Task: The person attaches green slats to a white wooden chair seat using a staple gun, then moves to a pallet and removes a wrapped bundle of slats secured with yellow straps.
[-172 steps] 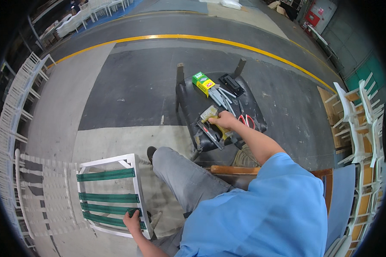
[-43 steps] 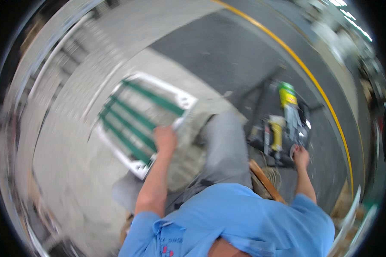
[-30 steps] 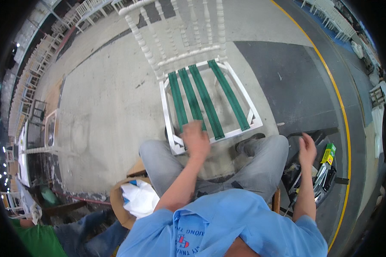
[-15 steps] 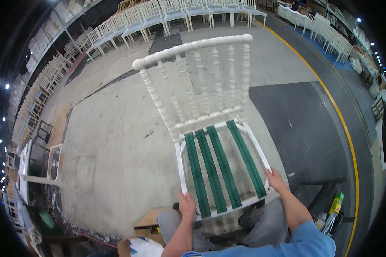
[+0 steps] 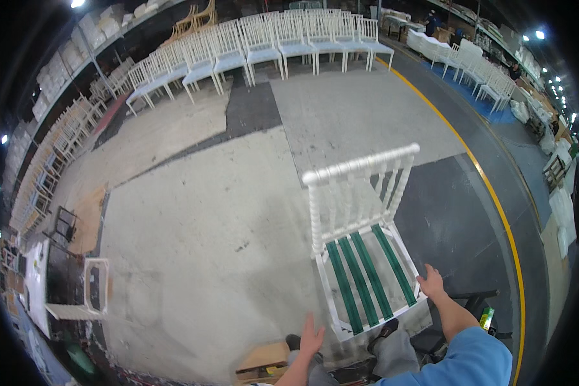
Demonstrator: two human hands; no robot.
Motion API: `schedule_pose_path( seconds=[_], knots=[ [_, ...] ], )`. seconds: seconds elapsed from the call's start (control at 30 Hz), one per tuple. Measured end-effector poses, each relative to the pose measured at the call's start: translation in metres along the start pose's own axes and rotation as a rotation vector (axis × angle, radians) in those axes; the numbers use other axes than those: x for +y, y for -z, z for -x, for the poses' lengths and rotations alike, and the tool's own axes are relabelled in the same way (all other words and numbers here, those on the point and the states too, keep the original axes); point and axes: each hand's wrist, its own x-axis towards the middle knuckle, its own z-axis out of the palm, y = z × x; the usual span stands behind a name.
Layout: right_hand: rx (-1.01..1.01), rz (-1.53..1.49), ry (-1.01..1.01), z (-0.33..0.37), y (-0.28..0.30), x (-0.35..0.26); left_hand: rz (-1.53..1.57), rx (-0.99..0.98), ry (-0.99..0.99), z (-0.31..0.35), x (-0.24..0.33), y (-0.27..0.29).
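A white chair (image 5: 360, 163) with turned, ringed back posts and spindles stands at right of centre in front of me. Several dark green straps (image 5: 365, 283) run front to back across its white seat frame (image 5: 324, 293); the gaps between them show the floor. My left hand (image 5: 311, 336) is off the chair, left of the seat's front corner, fingers spread and holding nothing. At the seat's right front corner is my right hand (image 5: 431, 283), fingers stretched out; it is close to the frame, and whether it touches I cannot tell.
An open brown box (image 5: 264, 358) sits by my left foot. Another white chair frame (image 5: 77, 312) lies at the left. Rows of white chairs (image 5: 258, 45) with pale seats line the back. A green-and-yellow package (image 5: 487, 318) is at my right, near a yellow floor line (image 5: 509, 228).
Both hands have let go of the seat frame's sides and opened. The chair appears lower and farther right, turned somewhat, while the whole view has also shifted.
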Motion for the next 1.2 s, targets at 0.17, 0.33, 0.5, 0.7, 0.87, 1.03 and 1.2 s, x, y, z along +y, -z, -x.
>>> schedule_pose_path(
  seconds=[0.17,0.33,0.5,0.7,0.87,1.03,1.2],
  knots=[
    [0.174,-0.140,0.295,0.024,0.080,-0.147,0.037,-0.272,0.401,0.068,-0.015,0.127],
    [0.385,-0.302,0.678,-0.009,0.126,-0.311,0.059,-0.118,0.670,0.082,-0.060,0.230],
    [0.507,-0.181,0.744,-0.065,0.138,-0.399,0.117,-0.074,0.732,0.062,-0.068,0.275],
    [0.236,0.099,0.493,-0.096,0.132,-0.449,0.158,-0.081,0.719,0.007,-0.057,0.313],
    [0.158,0.191,0.486,-0.113,0.135,-0.451,0.123,-0.117,0.646,-0.084,-0.045,0.360],
    [-0.120,0.283,0.372,-0.140,0.153,-0.472,0.108,-0.118,0.596,-0.233,-0.017,0.425],
    [-0.466,0.295,0.223,-0.167,0.160,-0.486,0.078,-0.109,0.573,-0.389,0.009,0.484]
  ],
)
